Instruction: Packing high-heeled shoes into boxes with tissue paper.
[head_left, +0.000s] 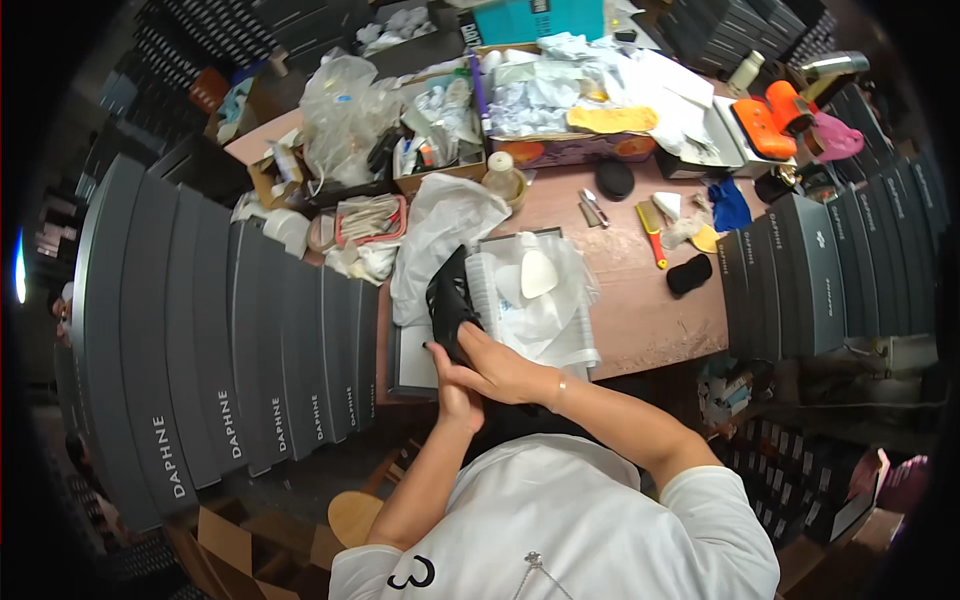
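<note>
Slippage looks the likeliest trouble: the glossy black pointed shoe point(451, 298), toe away, above the open grey cardboard box point(411, 365), could twist loose if pressure turns uneven. Both hands grip its nearer end, left hand point(456, 396) below, right hand point(508, 370) over it, forearms converging, some fingers hidden.

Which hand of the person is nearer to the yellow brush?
The right hand. It is at the black shoe, below and left of the yellow brush; the left hand, also at the shoe, is farther left.
</note>
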